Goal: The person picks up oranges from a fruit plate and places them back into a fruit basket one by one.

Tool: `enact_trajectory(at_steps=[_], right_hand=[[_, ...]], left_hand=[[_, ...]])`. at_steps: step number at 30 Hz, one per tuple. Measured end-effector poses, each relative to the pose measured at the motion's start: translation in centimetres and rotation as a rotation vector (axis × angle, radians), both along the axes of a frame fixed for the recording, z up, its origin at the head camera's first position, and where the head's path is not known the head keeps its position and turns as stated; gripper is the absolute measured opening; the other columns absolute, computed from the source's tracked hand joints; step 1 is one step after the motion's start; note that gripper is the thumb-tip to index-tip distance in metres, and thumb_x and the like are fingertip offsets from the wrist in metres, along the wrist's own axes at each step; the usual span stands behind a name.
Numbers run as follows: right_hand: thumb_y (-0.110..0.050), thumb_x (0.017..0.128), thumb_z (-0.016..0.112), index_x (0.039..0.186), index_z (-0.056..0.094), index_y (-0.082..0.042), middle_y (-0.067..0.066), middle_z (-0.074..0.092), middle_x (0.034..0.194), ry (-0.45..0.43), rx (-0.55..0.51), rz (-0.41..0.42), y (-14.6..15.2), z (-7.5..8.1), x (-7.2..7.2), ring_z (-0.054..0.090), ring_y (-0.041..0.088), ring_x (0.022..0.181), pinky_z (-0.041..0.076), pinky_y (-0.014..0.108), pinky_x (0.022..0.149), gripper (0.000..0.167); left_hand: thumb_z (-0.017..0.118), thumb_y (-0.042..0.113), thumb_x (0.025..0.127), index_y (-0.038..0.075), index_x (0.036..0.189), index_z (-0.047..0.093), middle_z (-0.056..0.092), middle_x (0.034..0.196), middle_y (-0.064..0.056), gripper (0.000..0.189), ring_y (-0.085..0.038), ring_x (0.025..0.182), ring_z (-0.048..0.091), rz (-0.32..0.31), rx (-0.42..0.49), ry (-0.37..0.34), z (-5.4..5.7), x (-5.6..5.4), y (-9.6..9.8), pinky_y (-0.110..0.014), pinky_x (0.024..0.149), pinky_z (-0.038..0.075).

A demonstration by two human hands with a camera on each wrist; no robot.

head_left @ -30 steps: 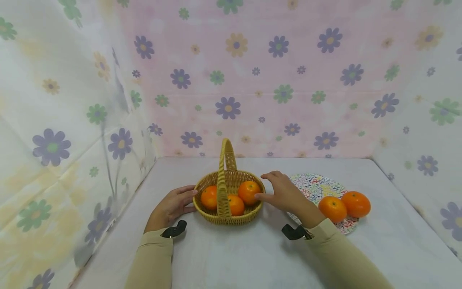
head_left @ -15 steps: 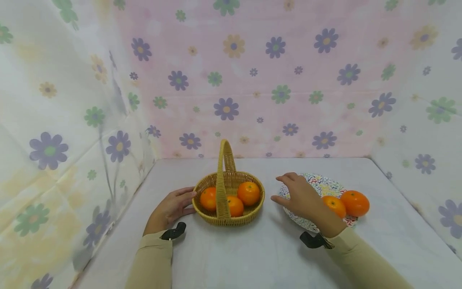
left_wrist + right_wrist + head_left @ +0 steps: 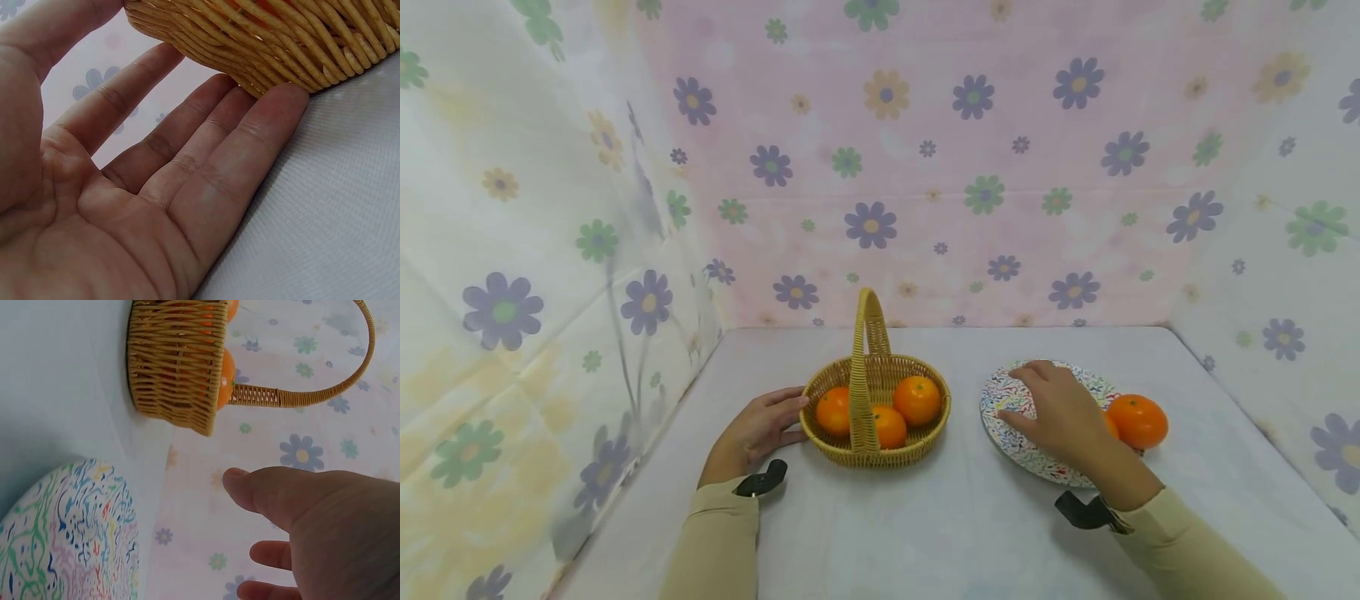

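A yellow wicker basket (image 3: 898, 457) with an upright handle stands mid-table, holding three oranges (image 3: 917, 401). At its left end rests my left hand (image 3: 758, 429); in the left wrist view the extended fingertips touch the woven wall (image 3: 262, 47). To the right, my right hand (image 3: 1063, 417) hovers over a round plate (image 3: 1009, 429) with a multicoloured squiggle pattern, its fingers spread and holding nothing. One orange (image 3: 1138, 422) sits at the plate's right edge; a second (image 3: 1111, 425) is mostly hidden behind that hand. The right wrist view shows the thumb (image 3: 269, 494) apart from basket and plate.
White cloth covers the table (image 3: 880, 533). Flowered fabric walls (image 3: 925, 167) enclose it at the back and both sides. A black wrist mount (image 3: 1086, 510) projects from the right sleeve, and another (image 3: 762, 479) from the left.
My right hand has moved away from the basket's right end, rightward over the plate, and now covers much of one orange. My left hand has stayed against the basket.
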State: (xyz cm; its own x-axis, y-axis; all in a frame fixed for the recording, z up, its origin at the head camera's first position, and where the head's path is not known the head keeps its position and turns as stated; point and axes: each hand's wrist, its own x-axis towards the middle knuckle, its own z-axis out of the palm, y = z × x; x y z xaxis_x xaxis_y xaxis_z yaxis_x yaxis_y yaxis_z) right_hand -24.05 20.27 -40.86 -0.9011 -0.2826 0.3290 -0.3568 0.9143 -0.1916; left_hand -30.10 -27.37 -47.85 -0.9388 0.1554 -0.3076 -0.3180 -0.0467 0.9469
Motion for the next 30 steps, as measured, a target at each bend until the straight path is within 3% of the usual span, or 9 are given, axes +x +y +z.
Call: enact_trajectory(at_steps=[14,21,30], right_hand=[[-0.039,0.090,0.080,0.137,0.060,-0.004,0.028,0.054,0.141,-0.044,-0.066,-0.106,4.0,-0.4,1.9,0.050,0.053,0.125,0.049,0.070,0.098,0.062],[-0.041,0.086,0.083,0.132,0.064,-0.003,0.028,0.058,0.134,0.001,-0.130,-0.130,6.0,-0.4,3.0,0.054,0.053,0.117,0.053,0.068,0.088,0.063],[-0.057,0.083,0.082,0.134,0.062,-0.001,0.030,0.059,0.131,-0.090,-0.142,-0.188,7.2,-0.7,4.2,0.058,0.045,0.109,0.056,0.064,0.085,0.078]], left_hand=[[0.075,0.023,0.097,0.004,0.152,0.047,0.068,0.130,-0.001,0.065,-0.019,0.115,0.069,-0.034,0.047,0.023,-0.1,0.0,-0.1,-0.048,0.097,0.060],[0.074,0.022,0.097,0.004,0.151,0.049,0.069,0.130,-0.002,0.063,-0.019,0.115,0.069,-0.022,0.053,0.016,0.0,-0.1,-0.1,-0.049,0.097,0.060],[0.075,0.022,0.097,0.004,0.152,0.049,0.070,0.128,-0.001,0.064,-0.019,0.113,0.070,-0.026,0.050,0.021,0.0,-0.2,0.0,-0.049,0.096,0.060]])
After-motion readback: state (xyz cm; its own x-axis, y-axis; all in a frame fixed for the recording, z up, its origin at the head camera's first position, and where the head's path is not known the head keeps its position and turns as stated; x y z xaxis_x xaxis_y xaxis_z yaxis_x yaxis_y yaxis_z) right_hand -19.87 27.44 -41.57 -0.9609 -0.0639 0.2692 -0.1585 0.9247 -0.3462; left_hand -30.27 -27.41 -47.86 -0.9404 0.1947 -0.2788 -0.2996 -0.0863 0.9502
